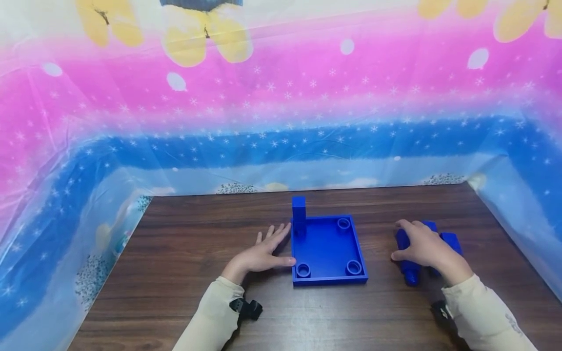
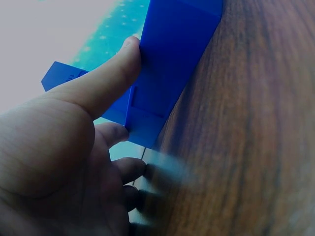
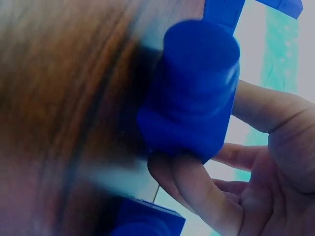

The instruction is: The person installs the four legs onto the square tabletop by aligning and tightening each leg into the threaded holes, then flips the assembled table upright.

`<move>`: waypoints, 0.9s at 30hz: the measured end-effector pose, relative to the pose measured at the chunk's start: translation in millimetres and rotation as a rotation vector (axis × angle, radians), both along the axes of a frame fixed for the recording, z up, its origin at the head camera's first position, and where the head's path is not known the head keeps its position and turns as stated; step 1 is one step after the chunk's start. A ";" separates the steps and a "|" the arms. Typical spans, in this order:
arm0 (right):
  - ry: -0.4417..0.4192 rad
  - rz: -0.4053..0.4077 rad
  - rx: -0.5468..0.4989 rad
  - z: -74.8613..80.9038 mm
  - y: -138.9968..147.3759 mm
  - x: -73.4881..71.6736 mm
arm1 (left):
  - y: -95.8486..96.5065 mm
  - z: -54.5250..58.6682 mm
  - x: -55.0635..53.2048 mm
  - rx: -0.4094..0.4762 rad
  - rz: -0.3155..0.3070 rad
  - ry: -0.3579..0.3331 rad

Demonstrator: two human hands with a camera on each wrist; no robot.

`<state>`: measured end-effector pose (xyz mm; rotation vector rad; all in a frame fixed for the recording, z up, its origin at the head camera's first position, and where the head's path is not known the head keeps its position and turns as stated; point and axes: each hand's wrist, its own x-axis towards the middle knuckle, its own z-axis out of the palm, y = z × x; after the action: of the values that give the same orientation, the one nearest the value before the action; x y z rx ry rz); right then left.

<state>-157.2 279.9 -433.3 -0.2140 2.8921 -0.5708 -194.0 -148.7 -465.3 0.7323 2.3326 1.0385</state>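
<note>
A blue square tabletop piece (image 1: 329,248) with a raised rim lies on the wooden table, round sockets showing at three corners. From its far left corner rises a blue leg (image 1: 299,214), upright. My left hand (image 1: 259,256) lies along the piece's left side, thumb and fingers extended, thumb touching the edge; the left wrist view shows the thumb against its blue side (image 2: 172,54). To the right, my right hand (image 1: 426,246) grips another blue leg (image 3: 192,98) between thumb and fingers. That leg has a round end and lies low over the table; whether it touches is unclear.
Beside and partly beneath my right hand lie other blue pieces (image 1: 451,241), partly hidden. A patterned pink and blue cloth (image 1: 281,97) hangs behind the table (image 1: 197,234) and along both its sides.
</note>
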 end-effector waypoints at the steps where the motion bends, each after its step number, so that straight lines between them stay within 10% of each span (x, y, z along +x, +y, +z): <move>1: 0.000 0.000 -0.010 -1.1 1.0 0.2 | 0.1 -0.4 0.1 0.010 0.000 0.000; 13: 0.063 0.059 -0.156 -1.3 3.0 4.0 | -0.3 -2.8 -0.2 0.006 0.002 -0.002; 27: 0.226 0.082 -0.355 34.0 -28.4 1.2 | 0.2 1.3 -0.3 -0.028 0.006 -0.007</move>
<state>-156.0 251.6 -399.4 -0.4722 2.9514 -1.1091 -194.3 -148.5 -464.0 0.7108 2.3402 1.0073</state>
